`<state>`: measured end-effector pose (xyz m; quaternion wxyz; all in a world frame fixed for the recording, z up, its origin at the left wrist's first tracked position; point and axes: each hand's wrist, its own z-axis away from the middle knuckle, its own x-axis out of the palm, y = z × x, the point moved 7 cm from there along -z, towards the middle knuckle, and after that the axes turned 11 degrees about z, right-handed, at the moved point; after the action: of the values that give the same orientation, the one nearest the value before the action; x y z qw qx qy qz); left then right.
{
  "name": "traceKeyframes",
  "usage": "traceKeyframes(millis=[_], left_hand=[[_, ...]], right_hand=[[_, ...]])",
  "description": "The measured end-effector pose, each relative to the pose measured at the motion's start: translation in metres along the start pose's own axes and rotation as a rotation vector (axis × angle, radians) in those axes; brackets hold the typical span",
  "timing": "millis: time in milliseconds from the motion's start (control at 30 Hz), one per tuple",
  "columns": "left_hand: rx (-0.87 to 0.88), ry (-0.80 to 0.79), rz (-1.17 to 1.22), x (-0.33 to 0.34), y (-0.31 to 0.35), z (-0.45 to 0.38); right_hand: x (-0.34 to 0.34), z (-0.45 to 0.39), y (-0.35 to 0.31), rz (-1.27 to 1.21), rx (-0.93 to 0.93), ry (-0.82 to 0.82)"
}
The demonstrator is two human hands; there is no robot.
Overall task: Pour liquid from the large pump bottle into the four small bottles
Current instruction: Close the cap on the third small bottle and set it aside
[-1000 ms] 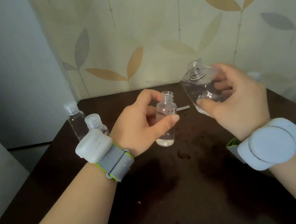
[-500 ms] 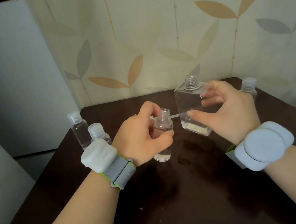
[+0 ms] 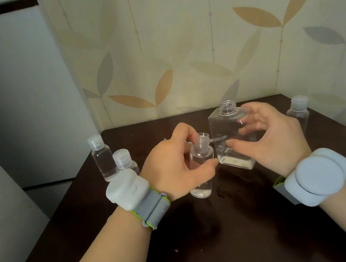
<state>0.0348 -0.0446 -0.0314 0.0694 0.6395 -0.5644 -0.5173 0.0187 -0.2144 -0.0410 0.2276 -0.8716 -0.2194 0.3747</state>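
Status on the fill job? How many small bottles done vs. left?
Looks done: three capped small bottles, two at left and one at right.
In hand: left hand holds the fourth small bottle, uncapped, liquid visible at its base; right hand around the upright large bottle, pump off.
Left: possibly more pouring, then capping; cap and pump not clearly identifiable.
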Motion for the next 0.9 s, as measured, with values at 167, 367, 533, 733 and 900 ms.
traceKeyframes(millis=[167, 367, 533, 733, 900], left_hand=[[0.006, 0.008, 0.002, 0.000, -0.001, -0.001], [0.035, 0.028, -0.010, -0.002, 0.001, 0.000], [0.055, 0.036, 0.000, -0.003, 0.002, 0.000], [0.058, 0.041, 0.031, -0.003, 0.002, 0.001], [0.079, 0.047, 0.030, -0.003, 0.002, -0.001]], right_hand=[[0.003, 0.000, 0.001, -0.010, 0.003, -0.038], [0.007, 0.000, 0.003, -0.017, -0.007, -0.074], [0.010, 0.001, 0.005, -0.044, 0.008, -0.103], [0.013, 0.000, 0.006, -0.039, 0.019, -0.133], [0.009, 0.001, 0.006, 0.023, -0.004, -0.136]])
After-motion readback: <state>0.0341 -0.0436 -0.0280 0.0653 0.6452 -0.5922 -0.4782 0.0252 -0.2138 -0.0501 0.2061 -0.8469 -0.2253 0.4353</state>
